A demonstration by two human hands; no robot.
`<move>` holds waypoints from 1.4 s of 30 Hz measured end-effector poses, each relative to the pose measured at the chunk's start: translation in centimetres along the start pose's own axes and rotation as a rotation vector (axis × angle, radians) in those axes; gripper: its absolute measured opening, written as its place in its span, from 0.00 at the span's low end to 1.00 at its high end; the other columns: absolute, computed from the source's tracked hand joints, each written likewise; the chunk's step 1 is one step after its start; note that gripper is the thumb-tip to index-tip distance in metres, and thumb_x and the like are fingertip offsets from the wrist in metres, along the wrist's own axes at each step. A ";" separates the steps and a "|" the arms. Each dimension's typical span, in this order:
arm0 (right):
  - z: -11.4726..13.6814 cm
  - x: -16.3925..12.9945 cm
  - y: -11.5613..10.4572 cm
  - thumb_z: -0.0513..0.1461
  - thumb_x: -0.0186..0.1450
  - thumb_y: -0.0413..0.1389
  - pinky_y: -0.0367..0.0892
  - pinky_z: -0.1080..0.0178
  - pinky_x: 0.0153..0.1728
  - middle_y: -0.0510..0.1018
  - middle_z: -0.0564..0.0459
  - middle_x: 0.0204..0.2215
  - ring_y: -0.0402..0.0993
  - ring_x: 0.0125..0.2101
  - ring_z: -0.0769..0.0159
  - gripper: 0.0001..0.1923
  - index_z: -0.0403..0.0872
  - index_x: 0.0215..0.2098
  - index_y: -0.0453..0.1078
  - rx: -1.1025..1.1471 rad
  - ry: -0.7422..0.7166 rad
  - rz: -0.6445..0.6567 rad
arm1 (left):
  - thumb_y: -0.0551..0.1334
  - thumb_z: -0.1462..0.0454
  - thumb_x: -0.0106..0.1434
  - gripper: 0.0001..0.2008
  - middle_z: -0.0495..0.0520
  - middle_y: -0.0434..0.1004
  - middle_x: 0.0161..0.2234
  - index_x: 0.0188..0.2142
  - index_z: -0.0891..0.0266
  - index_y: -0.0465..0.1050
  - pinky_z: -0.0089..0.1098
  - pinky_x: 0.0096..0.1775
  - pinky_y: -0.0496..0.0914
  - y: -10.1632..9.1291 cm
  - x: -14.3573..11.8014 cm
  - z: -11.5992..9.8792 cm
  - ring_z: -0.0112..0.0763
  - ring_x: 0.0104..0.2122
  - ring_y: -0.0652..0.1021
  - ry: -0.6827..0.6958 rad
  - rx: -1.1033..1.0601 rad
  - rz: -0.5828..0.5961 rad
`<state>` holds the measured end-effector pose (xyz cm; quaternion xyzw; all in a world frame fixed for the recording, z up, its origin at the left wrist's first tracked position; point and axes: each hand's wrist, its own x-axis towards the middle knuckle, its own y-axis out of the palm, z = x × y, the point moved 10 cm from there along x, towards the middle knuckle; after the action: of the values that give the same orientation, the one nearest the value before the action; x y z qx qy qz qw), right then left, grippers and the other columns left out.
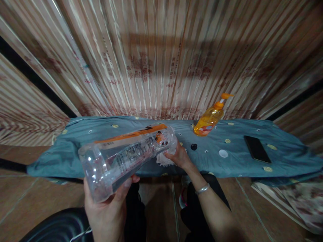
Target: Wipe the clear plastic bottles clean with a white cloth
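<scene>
A large clear plastic bottle [121, 158] with an orange strip and printed label lies tilted across the front of me. My left hand [108, 205] is closed round its wide left end, fingers underneath. The narrower end points to the right and slightly up. There my right hand [180, 157] is closed on a crumpled white cloth [164, 160], close against the bottle; its far fingers are partly hidden behind the plastic. Whether those fingers also grip the bottle is unclear.
On the teal patterned tablecloth [242, 129] stand or lie an orange pump bottle [208, 119], a small black round piece [193, 147], a white disc [223, 153] and a black phone [256, 149]. A pleated curtain [161, 67] hangs behind. A black stool [58, 227] is at lower left.
</scene>
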<state>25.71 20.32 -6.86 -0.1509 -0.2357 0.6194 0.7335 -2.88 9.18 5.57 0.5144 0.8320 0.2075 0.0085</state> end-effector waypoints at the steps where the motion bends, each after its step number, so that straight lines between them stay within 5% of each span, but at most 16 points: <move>1: 0.0 0.0 0.0 0.40 0.56 0.68 0.76 0.41 0.56 0.85 0.38 0.49 0.84 0.50 0.42 0.35 0.41 0.60 0.69 -0.003 -0.003 0.003 | 0.81 0.65 0.47 0.31 0.50 0.85 0.29 0.51 0.58 0.78 0.31 0.33 0.80 0.0 0.1 0.0 0.33 0.22 0.82 0.006 -0.004 -0.003; 10: 0.1 0.1 -0.1 0.39 0.55 0.69 0.78 0.44 0.54 0.86 0.40 0.49 0.85 0.49 0.45 0.35 0.44 0.60 0.69 0.005 -0.007 -0.012 | 0.80 0.68 0.46 0.32 0.48 0.86 0.38 0.52 0.56 0.78 0.32 0.32 0.81 -0.3 0.0 0.2 0.33 0.23 0.83 0.005 -0.020 -0.021; 17: 0.2 0.0 -0.1 0.38 0.55 0.69 0.78 0.45 0.55 0.85 0.39 0.50 0.84 0.50 0.46 0.36 0.42 0.61 0.69 -0.003 -0.009 -0.006 | 0.80 0.67 0.47 0.31 0.49 0.85 0.47 0.51 0.48 0.80 0.34 0.37 0.81 -0.4 0.0 0.1 0.35 0.34 0.84 -0.002 0.013 -0.054; 23: 0.4 0.1 -0.1 0.38 0.56 0.68 0.78 0.44 0.55 0.85 0.39 0.49 0.84 0.50 0.44 0.35 0.41 0.60 0.69 -0.016 -0.002 -0.009 | 0.81 0.65 0.47 0.31 0.53 0.85 0.47 0.52 0.54 0.80 0.42 0.52 0.77 -0.8 0.0 0.3 0.41 0.42 0.84 0.002 0.062 -0.065; 42: 0.2 0.0 -0.2 0.39 0.55 0.69 0.77 0.45 0.55 0.85 0.40 0.48 0.84 0.50 0.46 0.32 0.45 0.57 0.70 -0.006 0.030 -0.005 | 0.81 0.57 0.45 0.28 0.51 0.85 0.48 0.48 0.43 0.83 0.56 0.63 0.70 -0.3 0.3 0.2 0.51 0.48 0.83 -0.021 0.092 -0.059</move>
<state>25.82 20.31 -6.60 -0.1619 -0.2268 0.6144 0.7381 -3.26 9.37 5.31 0.4916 0.8554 0.1634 -0.0001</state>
